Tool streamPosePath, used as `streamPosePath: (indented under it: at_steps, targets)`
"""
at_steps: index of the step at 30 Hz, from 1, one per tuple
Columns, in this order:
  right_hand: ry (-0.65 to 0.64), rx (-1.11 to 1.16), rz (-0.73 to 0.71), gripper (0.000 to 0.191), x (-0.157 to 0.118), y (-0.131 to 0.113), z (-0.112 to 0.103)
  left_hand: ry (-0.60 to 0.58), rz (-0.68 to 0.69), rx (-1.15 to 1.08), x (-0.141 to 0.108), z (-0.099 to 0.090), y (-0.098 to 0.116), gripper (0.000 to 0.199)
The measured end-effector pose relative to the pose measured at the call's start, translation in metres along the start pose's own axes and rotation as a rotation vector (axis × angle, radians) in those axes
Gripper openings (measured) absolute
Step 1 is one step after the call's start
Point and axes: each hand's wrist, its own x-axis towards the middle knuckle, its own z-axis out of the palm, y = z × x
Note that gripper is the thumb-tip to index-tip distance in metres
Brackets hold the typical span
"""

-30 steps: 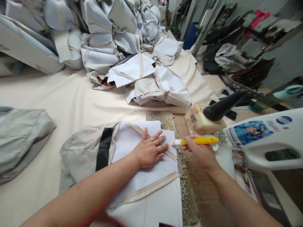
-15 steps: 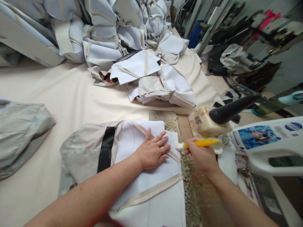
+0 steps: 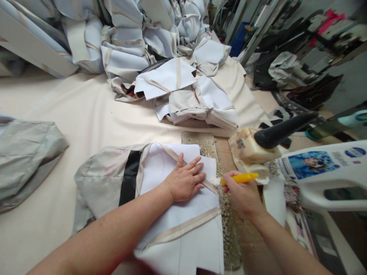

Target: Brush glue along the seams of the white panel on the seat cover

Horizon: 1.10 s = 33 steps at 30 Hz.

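We press our left hand [image 3: 186, 181] flat, fingers spread, on the white fabric piece [image 3: 174, 206] with beige tape strips, which lies on the cream table cover [image 3: 86, 118] in front of us. Our right hand [image 3: 242, 193] grips a yellow-handled brush [image 3: 236, 178], its pale tip touching the piece's right edge just beside our left fingertips. Near the brush stands a glue-crusted pot [image 3: 249, 151], and beyond it a heap of similar pieces [image 3: 183, 88].

A big desk [image 3: 86, 114] with a cream cloth fills the left and middle. A heap of pale blue and beige cloth pieces [image 3: 137, 34] sits at the top. In the upper right stand dark machines [image 3: 304, 42] and a gray wall [image 3: 349, 76].
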Motion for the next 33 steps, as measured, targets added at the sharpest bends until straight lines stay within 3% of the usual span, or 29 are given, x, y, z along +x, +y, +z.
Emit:
streamPosePath:
  at_steps: [3,6,8,15,17,19,23,26,30,33]
  targets:
    - [-0.018,-0.033,0.007,0.025,-0.021,0.003,-0.008,0.004,-0.001,0.001,0.000,0.000,0.000,0.038]
    - [-0.043,-0.003,-0.031,0.025,-0.021,0.006,-0.010,0.006,-0.004,0.003,0.000,0.001,0.000,0.038]
    - [-0.037,0.023,-0.047,0.023,-0.012,0.010,-0.006,0.003,-0.007,0.005,0.000,0.001,0.000,0.037]
    - [0.170,0.128,-0.136,0.022,0.049,0.015,0.013,0.013,-0.007,0.017,0.001,0.001,0.001,0.037]
    - [0.190,0.135,-0.130,0.021,0.053,0.014,0.016,0.009,-0.011,0.012,0.001,0.000,0.002,0.037]
    - [0.166,0.107,-0.115,0.020,0.042,0.015,0.015,0.004,-0.017,0.008,0.001,0.000,0.002,0.037]
    - [0.052,0.012,-0.063,0.023,-0.010,0.016,0.001,-0.013,-0.018,0.005,0.002,-0.002,0.003,0.036]
    - [0.037,-0.020,-0.099,0.026,-0.039,0.019,-0.010,-0.022,-0.020,0.000,0.002,-0.002,0.003,0.036]
    - [0.001,-0.032,-0.268,0.023,-0.039,0.027,-0.010,-0.022,-0.021,0.015,0.002,-0.002,0.004,0.037]
    - [0.046,-0.029,-0.323,0.021,-0.032,0.032,-0.006,-0.014,-0.017,0.026,0.002,0.000,0.003,0.038]
